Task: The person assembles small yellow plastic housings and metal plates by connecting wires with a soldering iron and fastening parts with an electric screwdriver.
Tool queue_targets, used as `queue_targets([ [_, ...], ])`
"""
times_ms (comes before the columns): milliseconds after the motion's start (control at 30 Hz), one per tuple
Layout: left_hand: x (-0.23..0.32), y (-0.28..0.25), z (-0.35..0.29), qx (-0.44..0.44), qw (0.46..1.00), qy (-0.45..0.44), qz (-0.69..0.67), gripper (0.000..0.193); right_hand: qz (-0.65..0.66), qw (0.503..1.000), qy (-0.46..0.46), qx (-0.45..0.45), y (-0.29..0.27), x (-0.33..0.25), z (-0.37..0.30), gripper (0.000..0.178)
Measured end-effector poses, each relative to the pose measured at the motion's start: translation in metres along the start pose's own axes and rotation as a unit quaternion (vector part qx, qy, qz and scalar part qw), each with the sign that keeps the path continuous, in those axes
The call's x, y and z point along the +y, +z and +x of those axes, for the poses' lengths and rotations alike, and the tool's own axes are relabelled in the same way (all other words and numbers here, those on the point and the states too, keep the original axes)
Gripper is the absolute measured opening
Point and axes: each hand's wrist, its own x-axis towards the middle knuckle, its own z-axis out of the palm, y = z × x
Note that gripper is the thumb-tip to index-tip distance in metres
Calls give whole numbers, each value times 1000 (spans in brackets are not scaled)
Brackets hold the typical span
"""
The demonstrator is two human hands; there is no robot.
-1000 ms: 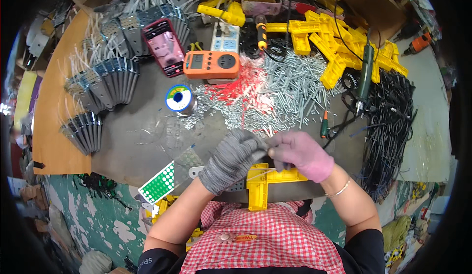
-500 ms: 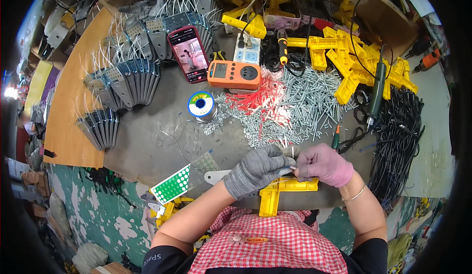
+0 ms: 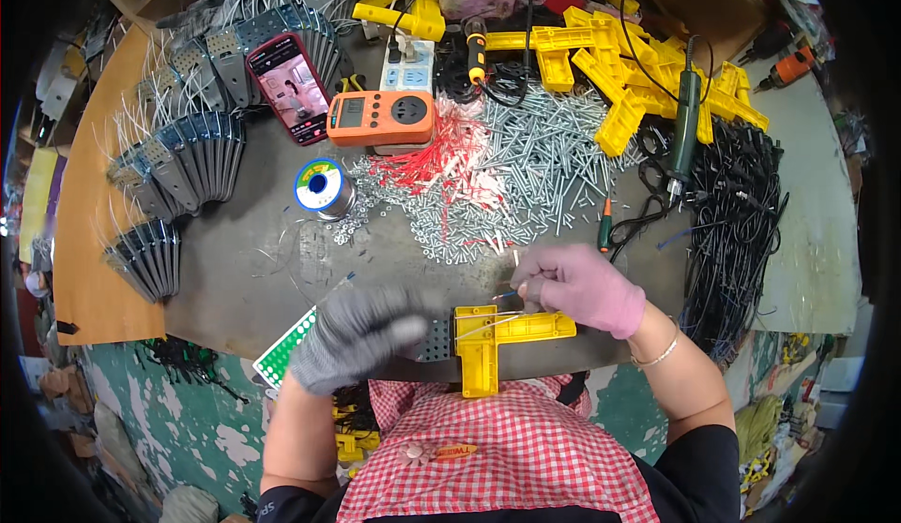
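The two hands are standing apart. The right hand (image 3: 584,290), in pink glove, is pinching thin wires (image 3: 490,326), which are running across a yellow plastic piece (image 3: 481,365). This piece is lying at the near edge of the desk (image 3: 249,302), and a perforated metal plate (image 3: 435,343) is showing just beside its left. The left hand (image 3: 361,337), in grey glove, is appearing blurred, partly covering a green sheet (image 3: 280,354); whether it is holding something, I cannot tell.

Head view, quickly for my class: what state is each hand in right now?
Left hand: blurred; open or closed cannot be told.
Right hand: closed, seemingly pinching a thin wire.
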Motion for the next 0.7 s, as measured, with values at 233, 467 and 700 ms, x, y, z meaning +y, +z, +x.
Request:
queue_targets([
  [233,-42,82,10,188,788,177,559,35,58,966,-12,250,35,36,17,19],
  [467,-80,53,17,185,777,306,518,32,-41,921,-129,366,59,41,41,11],
  [700,-31,30,51,111,895,215,374,21,231,883,-143,382,48,38,43,9],
])
